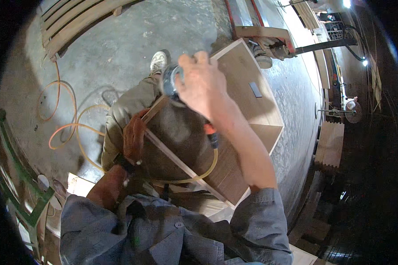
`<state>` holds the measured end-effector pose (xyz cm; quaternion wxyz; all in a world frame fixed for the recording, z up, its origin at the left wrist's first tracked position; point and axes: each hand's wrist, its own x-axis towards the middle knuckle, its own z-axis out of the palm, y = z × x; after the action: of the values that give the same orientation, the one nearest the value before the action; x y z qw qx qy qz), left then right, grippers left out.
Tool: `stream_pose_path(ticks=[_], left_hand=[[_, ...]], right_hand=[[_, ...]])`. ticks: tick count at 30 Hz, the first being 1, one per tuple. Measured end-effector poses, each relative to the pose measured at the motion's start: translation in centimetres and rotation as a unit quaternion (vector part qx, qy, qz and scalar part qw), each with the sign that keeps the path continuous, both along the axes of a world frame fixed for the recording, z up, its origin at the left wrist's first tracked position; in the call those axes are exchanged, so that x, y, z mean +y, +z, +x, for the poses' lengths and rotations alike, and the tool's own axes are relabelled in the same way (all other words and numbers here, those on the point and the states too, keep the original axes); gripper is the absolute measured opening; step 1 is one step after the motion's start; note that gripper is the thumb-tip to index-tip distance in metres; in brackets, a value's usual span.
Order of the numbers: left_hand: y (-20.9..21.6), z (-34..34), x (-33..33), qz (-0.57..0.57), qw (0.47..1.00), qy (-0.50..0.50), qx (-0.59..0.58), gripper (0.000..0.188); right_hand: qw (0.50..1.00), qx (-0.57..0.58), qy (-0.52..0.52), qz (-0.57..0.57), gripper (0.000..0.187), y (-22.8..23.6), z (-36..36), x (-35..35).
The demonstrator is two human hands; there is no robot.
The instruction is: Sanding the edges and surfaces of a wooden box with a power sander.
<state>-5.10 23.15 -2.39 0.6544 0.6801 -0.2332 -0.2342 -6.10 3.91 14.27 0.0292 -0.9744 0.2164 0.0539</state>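
My right hand is wrapped round a handheld air sander, whose dark round body is blurred. The sander is at the left corner of an open wooden box, against or just over its rim; the exact contact is hidden. An orange-and-black hose fitting shows below my right wrist, joined to a yellowish air hose. My left hand grips the box's left edge close to that corner, with its fingertips partly hidden. The box rests tilted across my lap and leg. A small grey rectangle shows on its panel.
Orange hose loops over the concrete floor at left. A slatted wooden pallet lies at the far left, a green metal frame at near left. Beyond the box stands a pallet jack-like wheeled cart. Boards lie at right.
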Motion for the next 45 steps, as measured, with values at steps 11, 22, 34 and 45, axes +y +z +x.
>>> stream_pose_path(ticks=[11, 22, 34, 45], left_hand=[[0.9, 0.4, 0.9, 0.028, 0.997, -0.024, 0.07, 0.049], [1.4, -0.3, 1.4, -0.002, 1.0, 0.001, -0.01, 0.043], [0.4, -1.4, 5.3, 0.021, 0.998, 0.04, 0.046, 0.046], [-4.0, -1.1, 7.3, -0.097, 0.973, 0.047, 0.206, 0.042]], right_hand=[[0.996, -0.066, -0.044, -0.043, 0.031, -1.4, 0.3, -1.5], [0.997, -0.041, -0.07, -0.007, 0.033, -0.3, -0.9, 1.2], [0.998, -0.062, 0.02, 0.013, 0.027, -0.2, -1.7, 5.9], [0.995, -0.031, 0.082, 0.039, 0.031, 0.2, -2.7, 9.4]])
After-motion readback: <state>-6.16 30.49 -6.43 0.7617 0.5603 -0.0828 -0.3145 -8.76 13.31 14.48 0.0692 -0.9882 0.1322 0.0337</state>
